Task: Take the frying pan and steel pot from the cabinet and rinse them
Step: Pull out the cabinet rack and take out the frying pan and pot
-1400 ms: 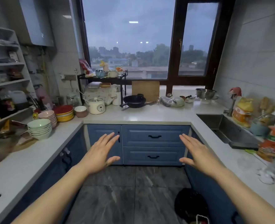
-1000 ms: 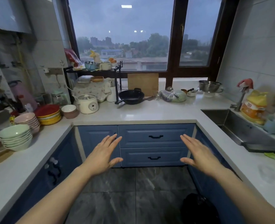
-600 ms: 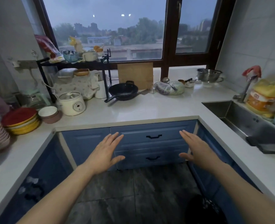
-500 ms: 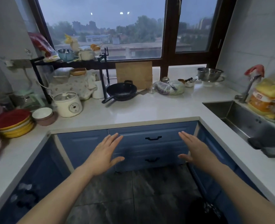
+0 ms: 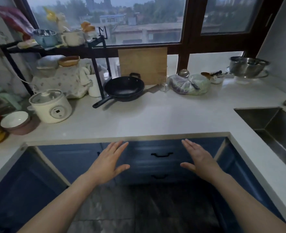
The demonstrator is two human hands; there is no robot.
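My left hand (image 5: 108, 163) and my right hand (image 5: 198, 159) are both stretched out flat, fingers apart and empty, in front of the blue cabinet drawers (image 5: 161, 154) below the counter edge. The drawers and the blue cabinet door (image 5: 71, 158) to their left are closed. A black frying pan (image 5: 123, 89) sits on the white counter (image 5: 155, 118) at the back, its handle pointing front-left. A steel colander bowl (image 5: 248, 66) stands at the back right. The steel sink (image 5: 276, 125) is at the right edge.
A white rice cooker (image 5: 50, 105) and stacked bowls (image 5: 15, 121) stand at the left. A wooden cutting board (image 5: 142, 64) leans against the window. A plastic bag of vegetables (image 5: 189, 84) lies right of the pan. A black rack (image 5: 55, 49) holds cups and bowls.
I have moved closer to the back counter and the view has tilted down. Both hands stay open and have come nearer the drawers.
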